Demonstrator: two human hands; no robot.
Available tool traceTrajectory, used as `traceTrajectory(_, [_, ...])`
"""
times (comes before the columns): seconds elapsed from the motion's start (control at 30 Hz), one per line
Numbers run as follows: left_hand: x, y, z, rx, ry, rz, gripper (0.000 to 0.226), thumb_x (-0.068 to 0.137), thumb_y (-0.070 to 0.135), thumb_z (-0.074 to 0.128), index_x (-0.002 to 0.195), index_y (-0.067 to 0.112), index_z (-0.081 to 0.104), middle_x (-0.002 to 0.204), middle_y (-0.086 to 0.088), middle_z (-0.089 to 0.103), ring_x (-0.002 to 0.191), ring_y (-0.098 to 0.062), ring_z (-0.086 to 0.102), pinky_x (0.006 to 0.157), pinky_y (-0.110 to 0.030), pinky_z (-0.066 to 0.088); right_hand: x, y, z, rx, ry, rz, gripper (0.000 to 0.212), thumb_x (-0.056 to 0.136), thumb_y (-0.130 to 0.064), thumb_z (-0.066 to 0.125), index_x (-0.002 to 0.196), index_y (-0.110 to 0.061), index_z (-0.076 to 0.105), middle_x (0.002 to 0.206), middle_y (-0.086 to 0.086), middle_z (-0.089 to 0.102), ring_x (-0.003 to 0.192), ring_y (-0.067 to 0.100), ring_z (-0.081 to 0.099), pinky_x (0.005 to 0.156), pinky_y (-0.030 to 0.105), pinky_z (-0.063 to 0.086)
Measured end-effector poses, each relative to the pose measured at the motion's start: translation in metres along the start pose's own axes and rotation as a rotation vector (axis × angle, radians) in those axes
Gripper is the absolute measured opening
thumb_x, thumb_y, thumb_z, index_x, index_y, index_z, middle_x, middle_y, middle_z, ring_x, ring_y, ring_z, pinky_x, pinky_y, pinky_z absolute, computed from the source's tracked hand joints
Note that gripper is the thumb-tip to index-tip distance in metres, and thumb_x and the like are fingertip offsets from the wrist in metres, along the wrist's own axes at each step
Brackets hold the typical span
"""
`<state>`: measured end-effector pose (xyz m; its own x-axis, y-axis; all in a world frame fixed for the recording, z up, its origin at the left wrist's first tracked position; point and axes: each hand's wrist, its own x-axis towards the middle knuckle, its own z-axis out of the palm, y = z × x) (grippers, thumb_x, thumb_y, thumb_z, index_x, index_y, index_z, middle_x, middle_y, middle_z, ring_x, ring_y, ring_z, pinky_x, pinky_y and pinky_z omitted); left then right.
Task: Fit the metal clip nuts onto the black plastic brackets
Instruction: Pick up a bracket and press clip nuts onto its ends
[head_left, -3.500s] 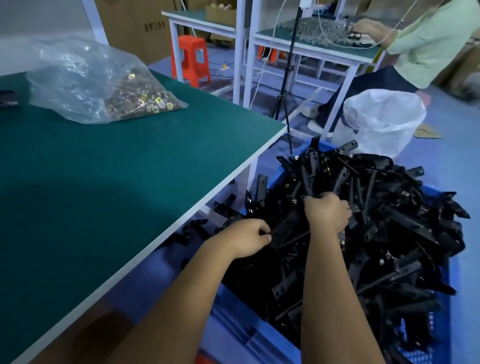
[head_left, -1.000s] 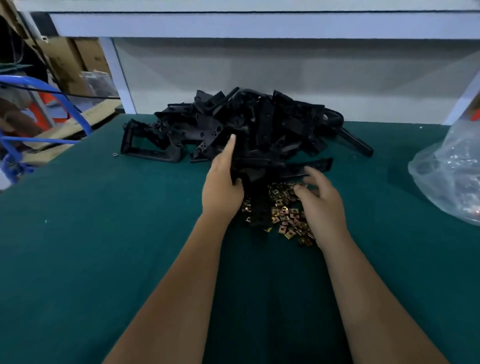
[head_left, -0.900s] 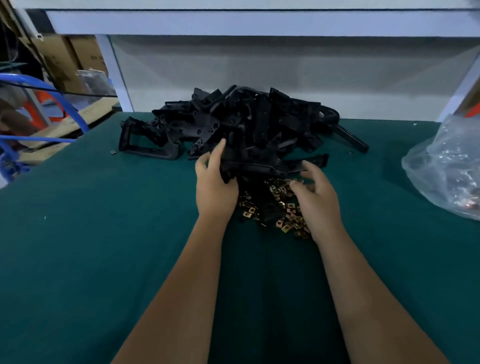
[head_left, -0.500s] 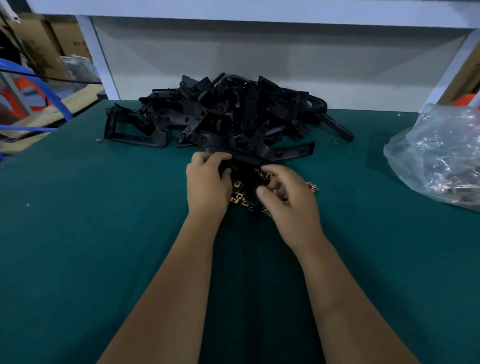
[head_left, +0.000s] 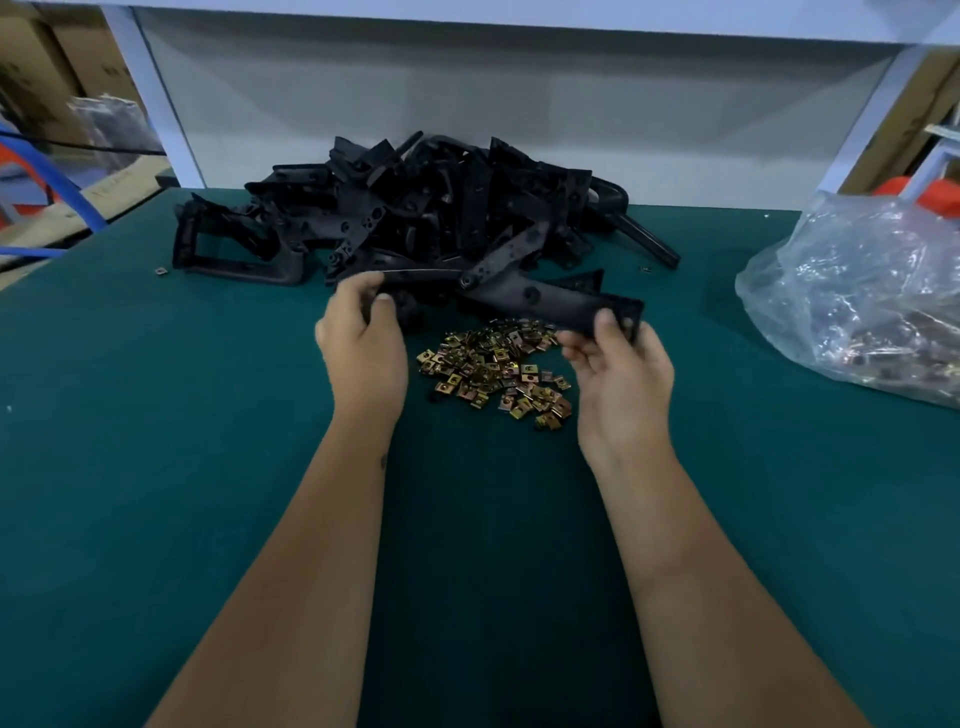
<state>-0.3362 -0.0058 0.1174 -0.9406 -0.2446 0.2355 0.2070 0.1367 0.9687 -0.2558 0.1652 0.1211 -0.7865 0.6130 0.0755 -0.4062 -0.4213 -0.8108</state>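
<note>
Held between both hands: one black plastic bracket (head_left: 545, 301), long and flat, matt, with round holes along its face, raised over the green table (head_left: 156, 467). Its left end is pinched by the left hand (head_left: 363, 343), thumb on the near side; its right end is gripped by the right hand (head_left: 618, 369), thumb pressed on the near face, fingers curled beneath.

Bracket pile (head_left: 415, 218): many black plastic pieces of like kind, heaped and interlocked at the back of the table, just behind the held piece; some are straight bars, one at the left is frame-shaped.

Clip nuts (head_left: 493, 369): small square metal pieces, brass to yellow in tint, each with a centre hole, spread loose on the table between the two hands, below the held bracket.

Clear plastic bag (head_left: 862, 296): crumpled, lying at the table's right edge; more metal clip nuts are dimly seen inside at its lower part.
</note>
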Motion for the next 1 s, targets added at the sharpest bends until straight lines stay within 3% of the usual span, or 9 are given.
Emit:
traceTrajectory(0.07, [-0.002,0.005,-0.002,-0.083,0.037,0.024,0.021,0.1,0.021,0.041,0.105,0.029,0.06,0.096,0.009,0.065,0.089,-0.011,0.061,0.075,-0.031,0.047,0.004,-0.005,-0.004,0.179,-0.029,0.095,0.014,0.098,-0.003,0.053,0.086,-0.011,0.057,0.074,-0.001,0.069,0.066,0.014,0.066,0.065,0.022,0.054])
traceTrajectory(0.17, [-0.012,0.015,0.001,-0.548,-0.249,-0.34,0.032,0.106,0.039,0.031,0.126,0.027,0.053,0.074,-0.007,0.072,0.054,-0.013,0.06,0.05,-0.022,0.046,0.007,-0.005,-0.003,0.222,-0.147,0.134,0.019,0.096,0.004,0.049,0.087,-0.009,0.06,0.081,0.005,0.071,0.074,0.018,0.069,0.07,0.025,0.055])
traceTrajectory(0.23, [-0.021,0.017,0.001,-0.748,-0.494,-0.554,0.057,0.102,0.06,0.017,0.14,0.028,0.046,0.076,-0.013,0.073,0.052,-0.015,0.061,0.048,-0.021,0.049,0.007,-0.003,0.0,0.202,-0.206,0.123,0.031,0.091,0.012,0.045,0.08,-0.01,0.063,0.084,0.009,0.07,0.077,0.021,0.068,0.073,0.027,0.056])
traceTrajectory(0.37, [-0.025,0.009,-0.003,-1.041,-0.721,-0.749,0.085,0.091,0.077,0.004,0.125,0.02,0.057,0.099,-0.02,0.073,0.053,-0.018,0.064,0.046,-0.024,0.055,0.007,-0.005,0.003,0.157,-0.307,0.097,0.045,0.087,0.02,0.041,0.067,-0.014,0.063,0.086,0.009,0.068,0.076,0.019,0.065,0.074,0.027,0.053])
traceTrajectory(0.5, [-0.017,0.008,-0.012,-0.898,-0.925,-0.774,0.078,0.089,0.075,0.023,0.109,0.008,0.057,0.088,-0.021,0.074,0.042,-0.012,0.058,0.038,-0.018,0.049,0.007,-0.009,0.0,0.081,-0.419,0.113,0.047,0.088,0.018,0.044,0.065,-0.017,0.064,0.085,0.007,0.068,0.078,0.018,0.064,0.07,0.025,0.051])
traceTrajectory(0.6, [-0.011,0.009,-0.017,-0.873,-1.052,-0.725,0.051,0.083,0.047,0.055,0.107,0.005,0.069,0.08,-0.018,0.073,0.041,-0.008,0.058,0.037,-0.016,0.048,0.004,-0.008,0.001,0.013,-0.489,0.152,0.039,0.09,0.017,0.042,0.077,-0.014,0.061,0.086,0.007,0.068,0.083,0.018,0.065,0.073,0.025,0.053])
traceTrajectory(0.77, [-0.019,0.007,-0.015,-0.746,-1.071,-0.512,0.05,0.049,0.019,0.096,0.097,0.015,0.08,0.084,-0.004,0.072,0.05,-0.005,0.058,0.045,-0.012,0.049,0.008,-0.004,0.004,-0.101,-0.336,0.073,0.036,0.093,0.009,0.046,0.111,-0.018,0.061,0.092,0.007,0.069,0.081,0.018,0.064,0.07,0.027,0.054])
traceTrajectory(0.9, [-0.017,0.01,-0.003,-0.76,-0.723,-0.544,0.023,0.094,0.0,0.047,0.108,0.008,0.065,0.086,-0.007,0.067,0.056,-0.01,0.061,0.05,-0.017,0.05,0.011,-0.002,-0.002,-0.773,-0.021,-0.126,0.025,0.09,-0.008,0.055,0.107,-0.023,0.066,0.087,-0.009,0.064,0.068,-0.003,0.058,0.06,0.015,0.046])
traceTrajectory(1.0, [-0.011,0.009,0.002,-0.677,-0.493,-0.444,0.035,0.102,-0.001,0.037,0.114,0.016,0.064,0.087,0.0,0.074,0.066,-0.011,0.069,0.055,-0.022,0.052,0.011,0.007,-0.004,-1.218,-0.174,-0.15,0.018,0.087,-0.019,0.053,0.093,-0.026,0.068,0.098,-0.007,0.065,0.086,0.011,0.059,0.065,0.027,0.045])
